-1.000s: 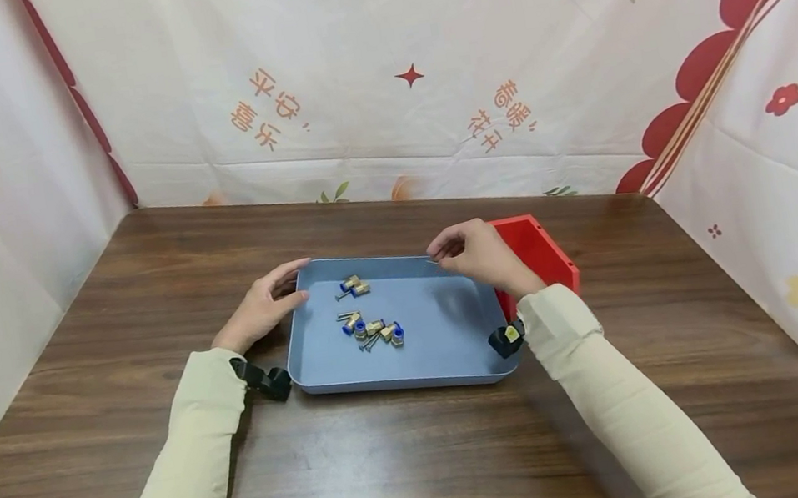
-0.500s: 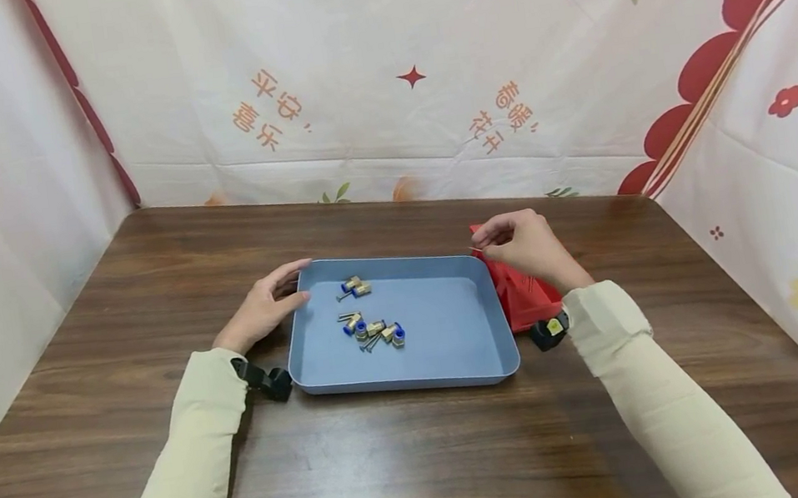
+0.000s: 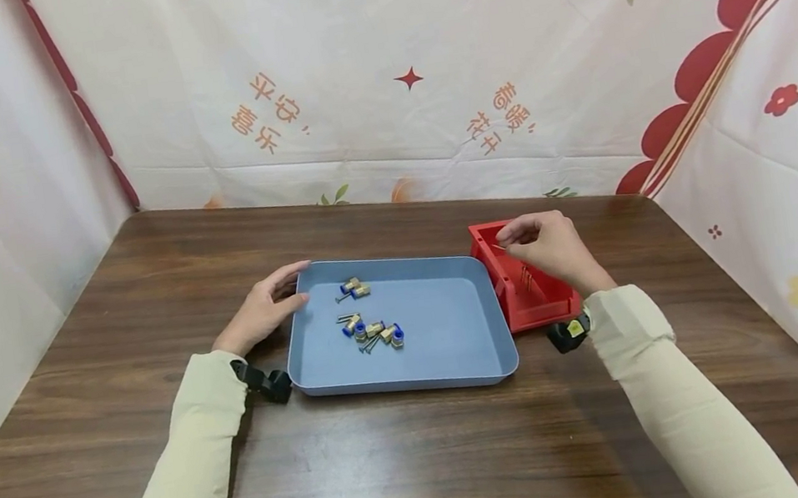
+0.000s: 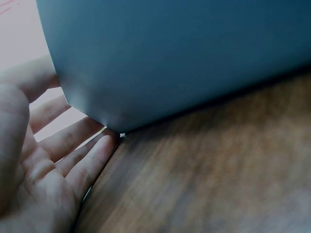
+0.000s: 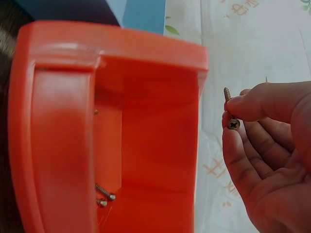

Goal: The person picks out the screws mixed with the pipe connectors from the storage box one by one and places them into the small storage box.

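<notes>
My right hand [image 3: 546,245] pinches a Phillips-head screw [image 5: 228,99] between thumb and fingers, over the red bin [image 3: 542,316]. Behind the thumb a thin pointed tip [image 5: 266,79] pokes up in the right wrist view. Inside the bin lie a few screws [image 5: 105,190]. At the left rim of the blue-grey tray [image 3: 443,298] rests my left hand [image 3: 255,308], fingers relaxed against its corner. Several brass pneumatic fittings with blue collars [image 3: 375,329] and several screws [image 3: 372,342] lie in the tray's left half.
The bin stands against the tray's right side on a brown wooden table [image 3: 412,466]. A white printed cloth [image 3: 358,52] hangs behind the table and at both sides. Each wrist wears a small black camera [image 3: 279,385].
My right hand has moved right with the screw, from above the tray to above the red bin, which now sits level after appearing tilted. The left hand has stayed at the tray's corner.
</notes>
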{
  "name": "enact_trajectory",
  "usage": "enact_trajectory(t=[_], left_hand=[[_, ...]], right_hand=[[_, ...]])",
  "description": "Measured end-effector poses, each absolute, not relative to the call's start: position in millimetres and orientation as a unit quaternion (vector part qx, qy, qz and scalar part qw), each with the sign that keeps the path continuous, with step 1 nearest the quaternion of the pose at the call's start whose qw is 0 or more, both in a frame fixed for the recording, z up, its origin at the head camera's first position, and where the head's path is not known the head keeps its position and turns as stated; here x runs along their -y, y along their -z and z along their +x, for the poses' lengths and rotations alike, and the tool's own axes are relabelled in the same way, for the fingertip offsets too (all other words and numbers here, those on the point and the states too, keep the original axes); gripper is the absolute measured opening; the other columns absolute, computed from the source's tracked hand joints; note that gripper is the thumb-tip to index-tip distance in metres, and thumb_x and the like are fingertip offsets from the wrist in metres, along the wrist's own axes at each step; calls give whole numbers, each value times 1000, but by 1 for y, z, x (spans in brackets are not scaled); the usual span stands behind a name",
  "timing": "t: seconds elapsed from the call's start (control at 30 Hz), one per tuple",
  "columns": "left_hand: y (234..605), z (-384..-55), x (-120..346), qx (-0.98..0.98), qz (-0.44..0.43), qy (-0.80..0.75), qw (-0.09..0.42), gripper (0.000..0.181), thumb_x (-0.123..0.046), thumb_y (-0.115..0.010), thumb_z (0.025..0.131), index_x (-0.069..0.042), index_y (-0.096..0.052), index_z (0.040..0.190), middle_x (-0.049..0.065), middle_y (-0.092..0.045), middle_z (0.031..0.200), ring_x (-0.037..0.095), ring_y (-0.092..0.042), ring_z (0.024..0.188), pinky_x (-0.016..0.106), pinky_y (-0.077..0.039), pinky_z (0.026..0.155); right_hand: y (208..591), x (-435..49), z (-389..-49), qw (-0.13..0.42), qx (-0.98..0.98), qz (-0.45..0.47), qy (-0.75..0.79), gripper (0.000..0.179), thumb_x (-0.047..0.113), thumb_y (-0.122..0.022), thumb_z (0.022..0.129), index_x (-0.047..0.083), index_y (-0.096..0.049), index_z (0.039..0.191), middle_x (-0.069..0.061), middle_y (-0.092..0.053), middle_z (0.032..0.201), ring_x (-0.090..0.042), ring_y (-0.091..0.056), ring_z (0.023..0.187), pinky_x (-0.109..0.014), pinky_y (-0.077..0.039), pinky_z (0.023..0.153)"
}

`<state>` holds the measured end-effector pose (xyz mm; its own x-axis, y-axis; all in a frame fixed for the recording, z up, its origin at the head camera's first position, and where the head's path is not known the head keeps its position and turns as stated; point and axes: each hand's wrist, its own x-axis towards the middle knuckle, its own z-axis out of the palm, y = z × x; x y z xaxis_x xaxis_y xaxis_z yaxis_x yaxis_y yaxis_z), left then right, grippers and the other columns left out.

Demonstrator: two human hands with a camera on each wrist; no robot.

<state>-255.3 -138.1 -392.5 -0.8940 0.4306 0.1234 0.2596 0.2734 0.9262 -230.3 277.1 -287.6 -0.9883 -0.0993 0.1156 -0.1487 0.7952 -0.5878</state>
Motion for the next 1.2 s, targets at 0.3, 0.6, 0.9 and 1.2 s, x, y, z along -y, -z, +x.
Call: enact_trajectory(t=[0.3,0.6,0.9,1.2], left_hand=[[392,-256,138,-794,221,-560,79,55,-11,-54,97,-3,-33,147,24,-32,150,41,-35,136,55,-33,108],[393,-255,138,-797,223,-556,74,55,-11,-54,97,-4,-34,147,24,-33,150,40,-36,135,55,-33,108],[393,-255,138,-796,223,-558,69,55,-12,-55,97,-3,-34,147,24,-33,150,40,-36,135,55,-33,108],[392,-255,138,-795,221,-560,72,55,-11,-54,97,-4,-34,147,23,-33,150,40,-35,136,55,-33,108]], right_hand=[[291,-286,-227,36,948,48,-313,21,7,-66,88,3,-70,108,-18,-69,102,-26,-63,87,-14,-50,69],[296,-288,-227,31,948,46,-312,22,6,-66,88,2,-69,109,-18,-69,103,-26,-63,88,-16,-51,70],[303,-290,-229,12,950,51,-307,24,6,-65,88,2,-67,111,-18,-68,105,-27,-62,90,-31,-56,78],[305,-292,-230,6,951,51,-306,27,7,-66,86,2,-66,113,-18,-67,107,-28,-62,91,-36,-56,81]])
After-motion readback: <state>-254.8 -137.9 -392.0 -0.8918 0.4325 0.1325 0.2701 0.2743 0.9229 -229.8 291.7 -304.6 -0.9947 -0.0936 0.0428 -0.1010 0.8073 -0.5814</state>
